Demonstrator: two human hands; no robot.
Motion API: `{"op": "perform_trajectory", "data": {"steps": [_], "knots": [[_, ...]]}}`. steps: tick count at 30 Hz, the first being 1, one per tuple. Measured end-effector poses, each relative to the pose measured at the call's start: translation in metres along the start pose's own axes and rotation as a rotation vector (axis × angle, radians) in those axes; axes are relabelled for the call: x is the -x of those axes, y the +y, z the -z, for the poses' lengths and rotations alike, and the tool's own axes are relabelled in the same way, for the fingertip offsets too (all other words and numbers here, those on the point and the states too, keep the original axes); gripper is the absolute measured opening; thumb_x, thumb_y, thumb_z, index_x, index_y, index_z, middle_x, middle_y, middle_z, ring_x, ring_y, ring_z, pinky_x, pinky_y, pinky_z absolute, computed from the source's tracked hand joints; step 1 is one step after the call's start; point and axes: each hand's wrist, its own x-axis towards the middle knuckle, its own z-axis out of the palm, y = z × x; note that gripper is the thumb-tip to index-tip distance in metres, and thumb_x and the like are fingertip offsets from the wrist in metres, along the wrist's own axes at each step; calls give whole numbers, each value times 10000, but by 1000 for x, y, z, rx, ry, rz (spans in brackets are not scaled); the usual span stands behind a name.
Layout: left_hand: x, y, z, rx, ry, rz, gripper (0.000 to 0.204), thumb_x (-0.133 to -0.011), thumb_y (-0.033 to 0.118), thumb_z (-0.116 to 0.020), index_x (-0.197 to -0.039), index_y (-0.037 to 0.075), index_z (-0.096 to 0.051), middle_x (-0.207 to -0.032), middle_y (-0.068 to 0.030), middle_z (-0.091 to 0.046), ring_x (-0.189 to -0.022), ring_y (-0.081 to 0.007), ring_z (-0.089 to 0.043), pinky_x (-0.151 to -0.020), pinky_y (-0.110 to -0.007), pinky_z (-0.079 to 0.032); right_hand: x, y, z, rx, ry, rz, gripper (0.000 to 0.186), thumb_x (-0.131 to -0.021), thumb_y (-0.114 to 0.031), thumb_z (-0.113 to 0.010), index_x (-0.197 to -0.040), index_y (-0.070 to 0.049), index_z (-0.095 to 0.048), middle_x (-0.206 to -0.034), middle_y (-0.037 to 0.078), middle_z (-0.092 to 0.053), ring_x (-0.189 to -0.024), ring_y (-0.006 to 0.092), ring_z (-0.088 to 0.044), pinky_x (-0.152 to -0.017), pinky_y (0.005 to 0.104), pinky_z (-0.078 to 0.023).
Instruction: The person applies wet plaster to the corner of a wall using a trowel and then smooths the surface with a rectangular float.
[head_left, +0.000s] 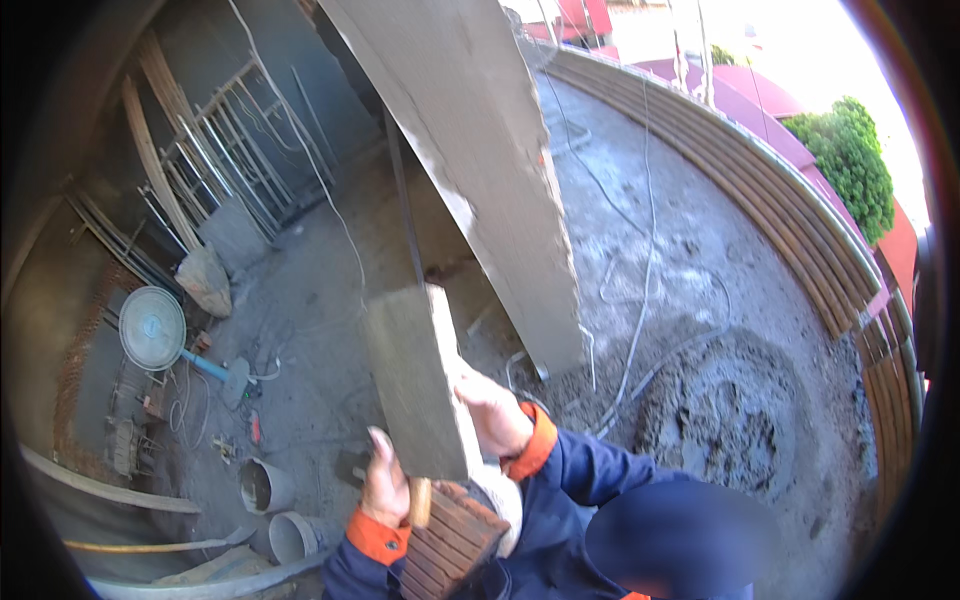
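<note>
A flat rectangular grey slab (415,385) with a pale, rough right edge is tilted in front of me. My left hand (385,490) grips its lower left side, thumb pointing up and fingers hidden. A short wooden handle (420,503) shows beside that palm, below the slab; what it belongs to is hidden. My right hand (492,412) is closed on the slab's right edge, fingertips partly hidden behind it. Below the slab is a ribbed reddish-brown brick (455,540), beside a whitish rounded object (500,500) that I cannot make out.
A grey plastered column (470,150) rises just ahead. Wet mortar (720,410) is heaped on the floor at right, with cables (648,250) nearby. At left stand a fan (153,328), buckets (265,487) and a shovel (215,541). A dark blue blurred shape (680,540) covers the lower right.
</note>
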Motion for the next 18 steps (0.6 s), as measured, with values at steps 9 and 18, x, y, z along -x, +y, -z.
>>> {"op": "perform_trajectory", "data": {"steps": [9, 18], "knots": [[18, -14, -21, -32, 169, -252, 623, -907, 536, -653, -1179, -19, -574, -1007, -127, -654, -800, -221, -612, -661, -353, -507, 44, 7, 27, 815, 228, -33, 399, -1055, -360, -488, -1204, -28, -651, -967, 23, -694, -855, 85, -607, -736, 265, -484], [12, -52, -29, -108, 17, -147, 638, -918, 507, -657, -1255, -24, -551, -1105, -128, -635, -967, -237, -620, -844, -388, -507, 47, 71, 85, 751, 10, 190, 454, -962, -357, -626, -1188, 36, -652, -1043, 51, -703, -919, 93, -622, -803, 271, -524]]}}
